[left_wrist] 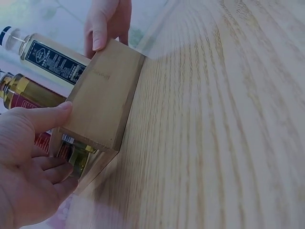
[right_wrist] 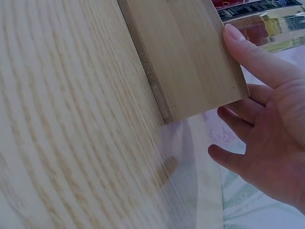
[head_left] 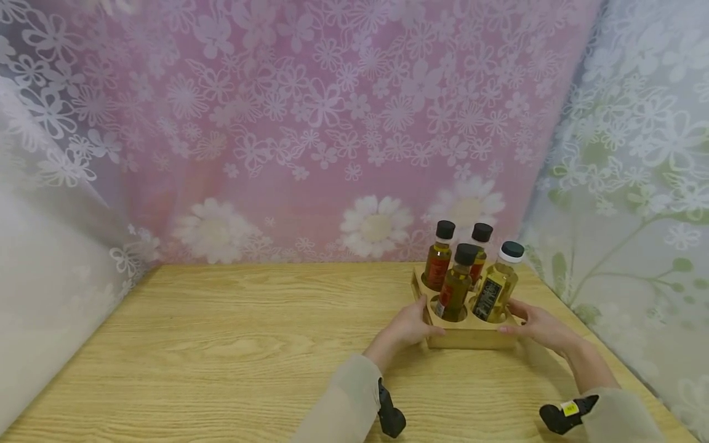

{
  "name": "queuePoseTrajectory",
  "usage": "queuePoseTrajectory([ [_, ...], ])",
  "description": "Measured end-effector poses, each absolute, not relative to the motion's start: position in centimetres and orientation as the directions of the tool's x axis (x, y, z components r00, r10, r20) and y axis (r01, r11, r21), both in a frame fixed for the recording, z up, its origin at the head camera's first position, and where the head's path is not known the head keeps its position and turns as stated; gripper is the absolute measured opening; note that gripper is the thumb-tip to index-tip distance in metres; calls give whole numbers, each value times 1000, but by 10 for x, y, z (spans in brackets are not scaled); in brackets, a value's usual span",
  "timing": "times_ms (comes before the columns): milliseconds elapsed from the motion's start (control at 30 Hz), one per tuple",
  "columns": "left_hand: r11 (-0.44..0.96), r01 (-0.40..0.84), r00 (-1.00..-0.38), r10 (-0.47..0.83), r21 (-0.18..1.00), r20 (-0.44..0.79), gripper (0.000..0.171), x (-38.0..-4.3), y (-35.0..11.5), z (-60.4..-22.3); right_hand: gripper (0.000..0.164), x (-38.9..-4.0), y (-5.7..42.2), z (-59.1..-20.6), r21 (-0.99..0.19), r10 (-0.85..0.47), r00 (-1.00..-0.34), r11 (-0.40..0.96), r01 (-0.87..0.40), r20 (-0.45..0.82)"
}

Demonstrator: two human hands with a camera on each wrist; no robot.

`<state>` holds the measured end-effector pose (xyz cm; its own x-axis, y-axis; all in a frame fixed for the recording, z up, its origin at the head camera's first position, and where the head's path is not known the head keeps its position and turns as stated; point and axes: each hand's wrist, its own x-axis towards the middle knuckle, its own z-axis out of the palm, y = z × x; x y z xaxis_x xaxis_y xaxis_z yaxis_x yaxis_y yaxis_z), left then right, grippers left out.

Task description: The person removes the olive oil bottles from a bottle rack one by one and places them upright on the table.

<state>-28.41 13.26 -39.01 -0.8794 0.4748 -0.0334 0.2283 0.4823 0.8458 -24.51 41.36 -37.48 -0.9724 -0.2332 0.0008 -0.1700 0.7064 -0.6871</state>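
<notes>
A light wooden bottle rack [head_left: 471, 339] stands at the right of the table, bottles upright in its round holes. My left hand [head_left: 407, 323] grips its left front corner, with the thumb along the front panel. On the opposite side, my right hand [head_left: 545, 329] holds the right front corner, thumb at the front. In the front row are a dark-capped oil bottle with a red label [head_left: 456, 289] and a clear bottle of yellow oil with a black label [head_left: 498, 286]. Behind them stand two red-labelled bottles, one at the left [head_left: 438, 264] and one partly hidden [head_left: 481, 251].
The wood-grain table [head_left: 232, 344] stretches off to the left of the rack. A pink floral curtain [head_left: 310, 135] hangs along its back edge. A pale floral curtain [head_left: 637, 203] runs close beside the right edge, and a whitish one [head_left: 50, 246] lines the left.
</notes>
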Motion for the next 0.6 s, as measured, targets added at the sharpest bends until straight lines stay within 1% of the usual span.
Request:
queuePoseTrajectory([
  [333, 482, 234, -888, 460, 844, -17, 91, -286, 121, -396, 82, -247, 407, -378, -710, -254, -967, 683, -174, -7],
  [600, 477, 257, -887, 461, 840, 9, 91, -287, 106, -392, 82, -254, 398, -375, -715, -278, -960, 673, -191, -5],
])
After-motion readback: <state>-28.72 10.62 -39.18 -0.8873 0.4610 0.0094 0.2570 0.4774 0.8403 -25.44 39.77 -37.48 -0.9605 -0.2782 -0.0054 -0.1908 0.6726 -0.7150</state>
